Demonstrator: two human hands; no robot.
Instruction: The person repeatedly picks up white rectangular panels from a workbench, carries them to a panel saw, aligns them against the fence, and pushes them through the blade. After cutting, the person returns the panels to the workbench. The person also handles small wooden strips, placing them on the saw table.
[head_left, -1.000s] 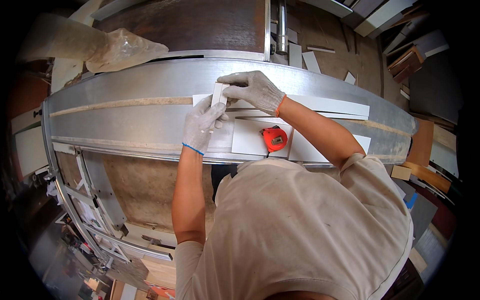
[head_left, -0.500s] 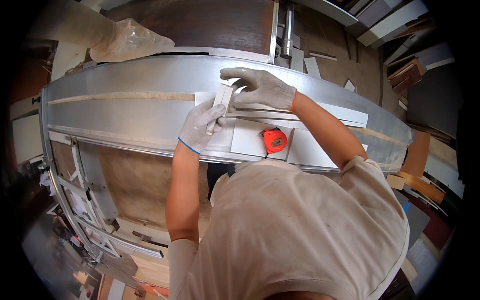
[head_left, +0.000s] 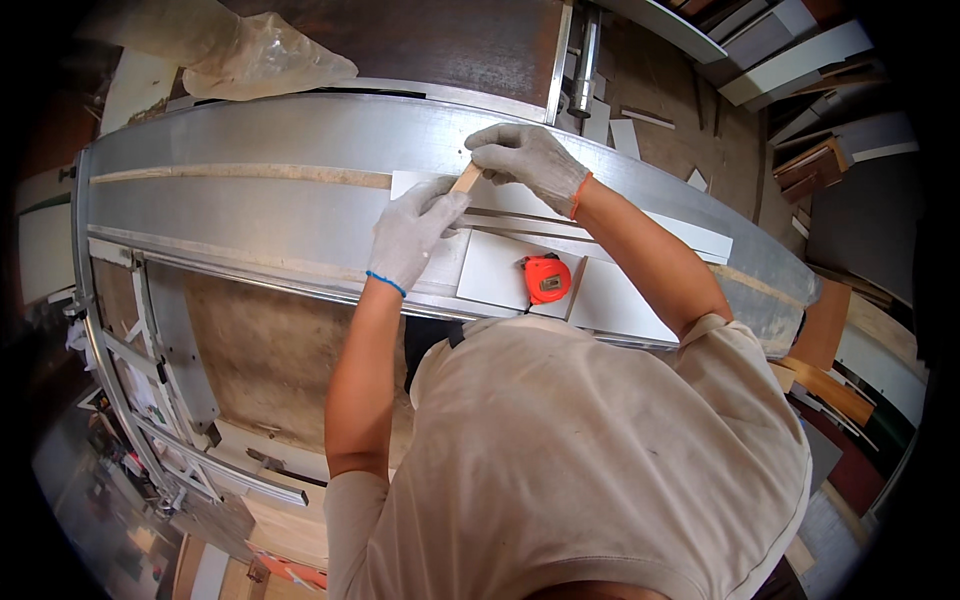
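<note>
My left hand [head_left: 410,235], in a pale work glove with a blue cuff, is closed around a short wooden strip [head_left: 466,179]. The strip tilts up and to the right, with its bare wood side showing. At its upper end, my right hand [head_left: 530,166], gloved with an orange cuff, has its fingers bent and pinched on it. Below the hands, long white board strips [head_left: 680,232] lie along the metal sliding table [head_left: 240,222]. Nearer to me, a red tape measure [head_left: 547,279] rests on white panels [head_left: 491,268].
A dark machine table [head_left: 450,45] stands beyond the metal one, with a clear plastic dust hose [head_left: 275,62] at the upper left. Board offcuts [head_left: 800,62] are stacked at the far right. A metal rail frame [head_left: 225,465] stands at the left.
The strip has been turned, so its wood side now shows instead of its white face. My right hand has closed from an open curl onto its upper end.
</note>
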